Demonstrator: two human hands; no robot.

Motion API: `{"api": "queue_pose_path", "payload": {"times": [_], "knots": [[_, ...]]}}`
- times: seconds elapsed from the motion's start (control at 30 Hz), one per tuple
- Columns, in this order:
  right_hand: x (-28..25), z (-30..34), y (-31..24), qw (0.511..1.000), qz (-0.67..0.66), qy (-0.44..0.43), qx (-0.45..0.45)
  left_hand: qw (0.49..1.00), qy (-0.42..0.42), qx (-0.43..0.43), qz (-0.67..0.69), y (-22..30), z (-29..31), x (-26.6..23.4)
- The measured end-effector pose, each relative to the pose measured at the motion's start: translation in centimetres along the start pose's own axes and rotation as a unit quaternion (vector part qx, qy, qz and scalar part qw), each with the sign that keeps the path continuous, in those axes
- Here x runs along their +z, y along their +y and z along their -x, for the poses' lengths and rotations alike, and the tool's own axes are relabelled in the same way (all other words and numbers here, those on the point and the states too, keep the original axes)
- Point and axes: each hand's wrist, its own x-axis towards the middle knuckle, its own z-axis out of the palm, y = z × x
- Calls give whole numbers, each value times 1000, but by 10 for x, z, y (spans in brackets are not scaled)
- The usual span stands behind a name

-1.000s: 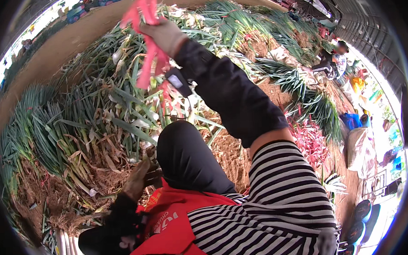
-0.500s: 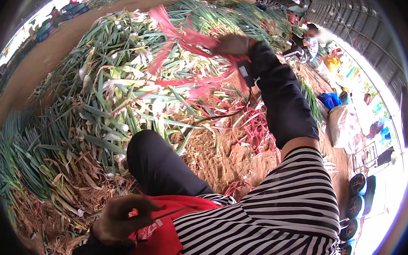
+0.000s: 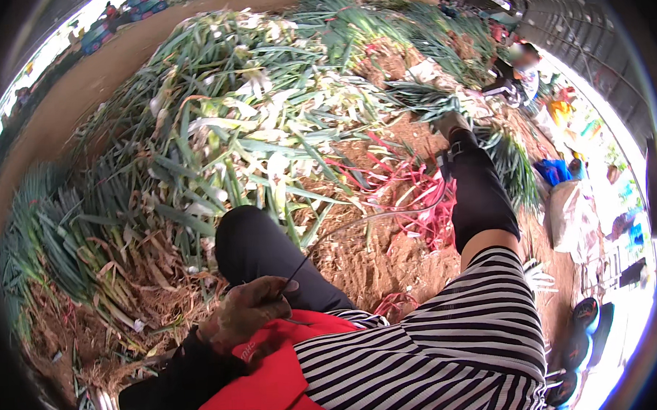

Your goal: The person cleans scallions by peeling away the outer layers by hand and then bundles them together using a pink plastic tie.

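Observation:
My left hand (image 3: 254, 311), in a soil-stained glove, is curled closed by my raised knee, above the red cloth at my lap. A thin dark cord (image 3: 366, 219) runs from beside its fingers toward the device on my right wrist; what the fingers hold, if anything, is hidden. My right hand (image 3: 453, 123), also gloved, reaches forward to the leaves of a bunch of green onions (image 3: 423, 100). Its fingers are too small and covered to read. Below that forearm, pink-red plastic strips (image 3: 435, 219) lie tangled on brown soil.
A large heap of green onions (image 3: 242, 84) spreads ahead, with more standing bunches (image 3: 51, 239) at the left. Another bunch (image 3: 512, 164) lies right of my arm. Farther right are a seated person (image 3: 519, 76), a pale sack (image 3: 567, 216) and a blue bag (image 3: 554, 170).
My right hand has let go of the pink-red strips it was swinging and moved right to the green onions. My left hand has shifted up and right, toward my knee.

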Motion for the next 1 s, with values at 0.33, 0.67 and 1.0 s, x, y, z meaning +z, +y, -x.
{"api": "queue_pose_path", "payload": {"times": [0.33,0.67,1.0], "knots": [[4,56,-335,742,-607,-187,-214,987,141,-17,70,-40,90,-42],[58,403,-617,531,-360,-459,-615,786,603,106,82,-60,299,-116],[308,604,-599,465,116,-343,-808,541,824,136,99,-111,364,-124]]}}
